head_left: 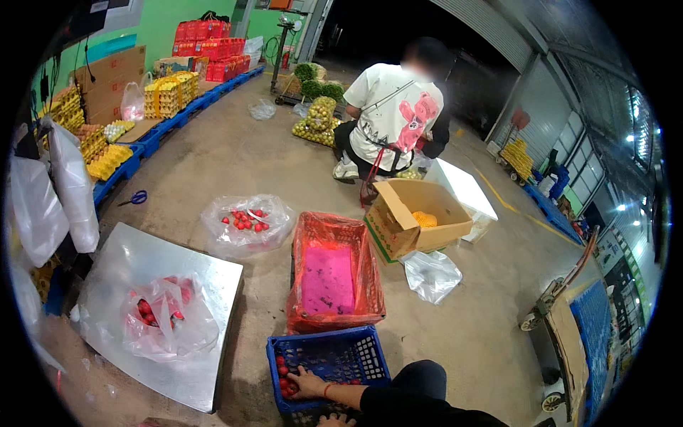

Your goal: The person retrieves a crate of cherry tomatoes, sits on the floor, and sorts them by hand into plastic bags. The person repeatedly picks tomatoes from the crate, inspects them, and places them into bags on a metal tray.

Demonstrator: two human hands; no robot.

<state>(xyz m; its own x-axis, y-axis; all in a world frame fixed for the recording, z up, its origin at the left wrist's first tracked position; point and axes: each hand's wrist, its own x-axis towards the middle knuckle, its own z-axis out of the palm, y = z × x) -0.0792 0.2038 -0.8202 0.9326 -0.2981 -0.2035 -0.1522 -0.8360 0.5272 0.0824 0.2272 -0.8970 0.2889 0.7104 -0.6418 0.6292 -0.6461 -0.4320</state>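
My right hand [307,385], with a red band at its wrist, reaches into the blue plastic crate [272,356]. Its fingers curl over small red round radishes [282,371] heaped along the crate's left side. Only the fingers of my left hand [336,421] show at the lower picture edge, slightly apart, near the crate's front rim; nothing is visible in them. Left of the crate, a clear plastic bag [192,334] with red radishes lies on a silver metal platform [206,267]. Another open clear bag [222,238] of radishes sits on the floor.
Beyond the blue crate stands a red-lined crate [375,299] with a pink sheet inside. An open cardboard box [400,238], a white box [466,196] and an empty plastic bag [432,276] lie rightward. A person [388,107] crouches ahead. Scissors [135,198] lie left.
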